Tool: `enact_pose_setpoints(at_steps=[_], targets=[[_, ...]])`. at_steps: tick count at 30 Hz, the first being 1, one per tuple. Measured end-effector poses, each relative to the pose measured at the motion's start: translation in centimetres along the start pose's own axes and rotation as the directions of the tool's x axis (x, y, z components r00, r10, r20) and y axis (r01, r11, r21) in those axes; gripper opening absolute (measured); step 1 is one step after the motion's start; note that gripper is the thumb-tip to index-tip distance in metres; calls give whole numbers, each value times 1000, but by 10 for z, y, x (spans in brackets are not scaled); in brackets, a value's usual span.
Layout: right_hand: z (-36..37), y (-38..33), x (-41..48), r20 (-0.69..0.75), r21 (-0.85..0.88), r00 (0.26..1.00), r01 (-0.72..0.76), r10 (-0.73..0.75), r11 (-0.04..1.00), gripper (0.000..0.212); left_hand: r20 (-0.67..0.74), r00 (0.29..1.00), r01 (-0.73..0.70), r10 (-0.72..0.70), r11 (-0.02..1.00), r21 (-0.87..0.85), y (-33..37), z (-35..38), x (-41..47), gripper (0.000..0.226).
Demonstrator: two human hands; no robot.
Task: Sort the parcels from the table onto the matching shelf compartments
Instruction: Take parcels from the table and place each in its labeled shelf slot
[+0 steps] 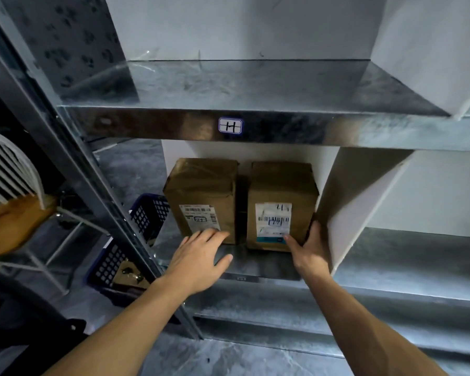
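Right parcel was gripped at its corner by right hand, likely for squaring; left parcel was braced by left hand, fingers straight.

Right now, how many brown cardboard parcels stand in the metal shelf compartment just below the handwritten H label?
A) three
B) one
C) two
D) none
C: a left brown cardboard parcel and a right brown cardboard parcel stand side by side below the H label.
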State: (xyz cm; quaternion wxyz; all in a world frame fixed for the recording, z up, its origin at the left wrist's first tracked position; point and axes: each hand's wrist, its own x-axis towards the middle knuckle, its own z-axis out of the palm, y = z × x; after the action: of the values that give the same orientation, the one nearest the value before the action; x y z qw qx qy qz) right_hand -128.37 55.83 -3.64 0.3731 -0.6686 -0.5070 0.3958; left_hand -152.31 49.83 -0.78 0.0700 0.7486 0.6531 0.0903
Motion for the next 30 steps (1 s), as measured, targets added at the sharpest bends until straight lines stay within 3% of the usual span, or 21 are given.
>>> enact_pose_setpoints(at_steps=[3,12,16,21,25,30], targets=[[4,5,1,38,11,997,-65,64,998,33,-3,1000,-4,4,1000,-10,0,3,2,55],[5,8,5,55,45,997,-48,46,998,42,-12,1000,10,-10,1000,5,-4,4,-12,54],[-4,10,-18,-61,-8,998,-6,6,1000,60,-12,999,37,-38,999,-26,1,1,-24,55],[-4,20,-81,-95,-170,984,131,-148,977,47,4,999,52,-52,998,-42,15,-5,-50,56],[-8,27,-123,16,-401,960,262,-279,878,41,6,1000,-14,14,1000,-18,28,-10,-75,56],[-38,39,-171,99,-705,924,327,-370,630,39,21,991,-133,133,991,30,50,-12,-106,55]])
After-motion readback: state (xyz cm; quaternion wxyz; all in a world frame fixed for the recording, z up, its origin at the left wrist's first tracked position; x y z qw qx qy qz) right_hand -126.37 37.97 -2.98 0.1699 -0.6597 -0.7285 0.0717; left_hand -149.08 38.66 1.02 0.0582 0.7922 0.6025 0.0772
